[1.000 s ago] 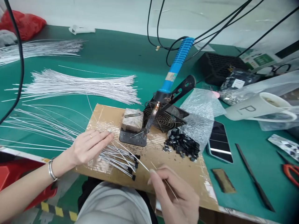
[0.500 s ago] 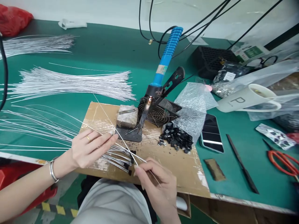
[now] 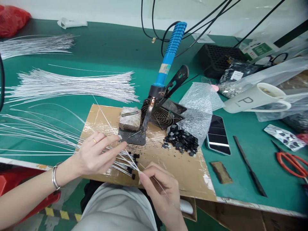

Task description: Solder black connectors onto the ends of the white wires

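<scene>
White wires (image 3: 133, 164) run between my two hands above the cardboard sheet (image 3: 190, 179). My right hand (image 3: 160, 189) pinches their ends between thumb and forefinger, near the sheet's front edge. Further left, my left hand (image 3: 101, 154) has its fingers bent round the same wires, index and thumb close to them. Under and beside it lie several wires tipped with black connectors (image 3: 131, 171). Behind the hands a soldering iron with a blue handle (image 3: 172, 48) leans in its stand, its tip over a dark metal plate (image 3: 141, 139).
A pile of black connectors (image 3: 184, 139) lies right of the iron by a small fan (image 3: 161, 117). Wire bundles (image 3: 74, 85) cover the left. A phone (image 3: 218, 134), mug (image 3: 255, 98), file (image 3: 250, 166) and red scissors (image 3: 291, 163) are on the right.
My left hand has moved slightly right along the wires. The wires between the hands now lie closer together. My right hand keeps its pinch, and the view has shifted slightly.
</scene>
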Available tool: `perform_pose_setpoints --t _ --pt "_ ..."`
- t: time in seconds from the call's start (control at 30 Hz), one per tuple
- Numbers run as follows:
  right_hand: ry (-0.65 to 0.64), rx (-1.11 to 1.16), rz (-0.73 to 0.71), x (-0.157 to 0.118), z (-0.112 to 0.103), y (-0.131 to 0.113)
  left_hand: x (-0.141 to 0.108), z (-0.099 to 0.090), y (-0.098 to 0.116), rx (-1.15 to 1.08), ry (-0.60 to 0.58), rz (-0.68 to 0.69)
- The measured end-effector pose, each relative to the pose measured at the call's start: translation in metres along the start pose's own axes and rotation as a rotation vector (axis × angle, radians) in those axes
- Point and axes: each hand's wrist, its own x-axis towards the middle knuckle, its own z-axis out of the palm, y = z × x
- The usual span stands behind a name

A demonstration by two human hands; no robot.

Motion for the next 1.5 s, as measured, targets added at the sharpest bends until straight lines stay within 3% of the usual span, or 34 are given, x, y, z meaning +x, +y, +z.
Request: perform_pose_setpoints --t 0.07,0.17,0.27,0.37,0.47,0.53,0.6,0.67,0.8,0.87,0.93,1.03,1.27,1.5 --pt "-0.083 -0.033 -0.035 0.002 -0.002 -0.006 0.014 -0.005 0.01 -0.095 -0.055 0.042" --pt "-0.165 -0.075 -0.082 0.003 -0.005 -0.01 0.028 -0.012 0.028 -0.44 -0.317 0.021" --pt "-0.184 -0.106 -0.089 0.001 -0.01 -0.008 0.033 -0.016 0.04 -0.55 -0.524 -0.063" --pt "-0.199 -0.076 -0.055 -0.001 -0.012 -0.004 0.035 -0.016 0.045 -0.634 -0.66 -0.281" --pt "-0.189 -0.027 -0.004 0.001 -0.009 0.0 0.036 -0.012 0.044 -0.861 -0.763 -0.648" --pt "-0.165 -0.018 0.015 0.004 -0.006 0.003 0.035 -0.007 0.044 -1.025 -0.759 -0.838" --pt "-0.139 -0.02 0.018 0.008 -0.002 0.005 0.034 -0.003 0.044 -1.093 -0.717 -0.922" --pt "-0.136 -0.032 0.007 0.011 -0.001 0.008 0.034 -0.002 0.045 -0.982 -0.688 -0.882" --pt "-0.14 -0.088 -0.03 0.016 -0.001 0.011 0.039 -0.003 0.044 -0.6 -0.629 -0.645" --pt "-0.11 -0.103 -0.038 0.017 -0.001 0.012 0.042 0.001 0.041 -0.676 -0.661 -0.706" --pt "-0.077 -0.108 -0.025 0.018 0.0 0.014 0.043 0.01 0.037 -0.901 -0.696 -0.868" --pt "-0.039 -0.095 0.05 0.019 0.0 0.018 0.04 0.022 0.034 -1.086 -0.615 -1.023" --pt "0.161 0.08 0.17 0.016 -0.005 0.028 0.04 0.025 0.033 -1.081 -0.497 -1.127" --pt "0.087 -0.005 0.148 0.024 -0.005 0.022 0.045 0.021 0.035 -1.11 -0.449 -1.111"
